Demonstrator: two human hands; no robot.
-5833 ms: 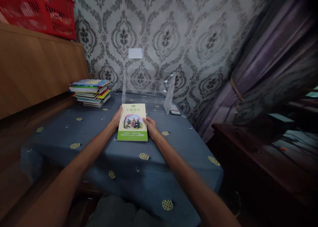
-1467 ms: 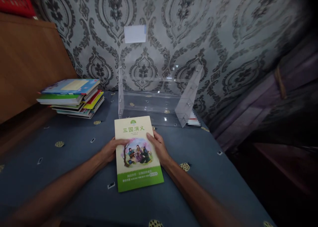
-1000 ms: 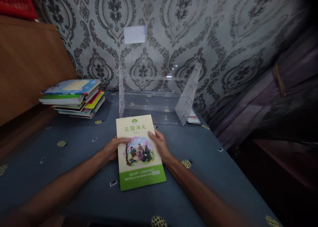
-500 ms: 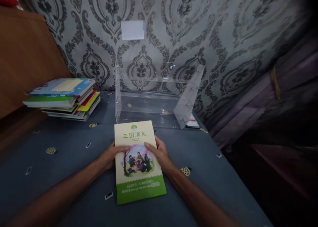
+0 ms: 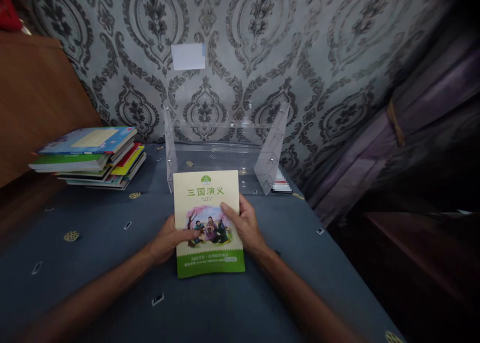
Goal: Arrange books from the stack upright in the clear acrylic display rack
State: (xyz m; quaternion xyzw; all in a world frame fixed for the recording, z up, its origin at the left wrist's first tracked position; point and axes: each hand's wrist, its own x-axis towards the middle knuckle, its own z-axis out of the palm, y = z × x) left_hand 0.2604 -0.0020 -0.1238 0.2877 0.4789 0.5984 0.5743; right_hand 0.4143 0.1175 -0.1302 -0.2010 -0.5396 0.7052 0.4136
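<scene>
Cream-and-green illustrated book [image 5: 209, 218]: held front cover facing up over dark-blue cloth-covered tabletop [image 5: 210, 308], before transparent plastic rack [image 5: 270, 150]. Unable to confirm contact of lower edge with tabletop. Clasped at left edge by left grip [image 5: 167, 239], at right edge by right grip [image 5: 250, 227]; both closed, with thumbs on cover. Noted at left: multicoloured stack of books [image 5: 88, 158], near brown wooden cabinet [image 5: 35, 93].

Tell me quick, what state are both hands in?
Left hand: closed on the left edge of the Romance of the Three Kingdoms book, thumb on top.
Right hand: closed on the same book's right edge, thumb on top.
</scene>
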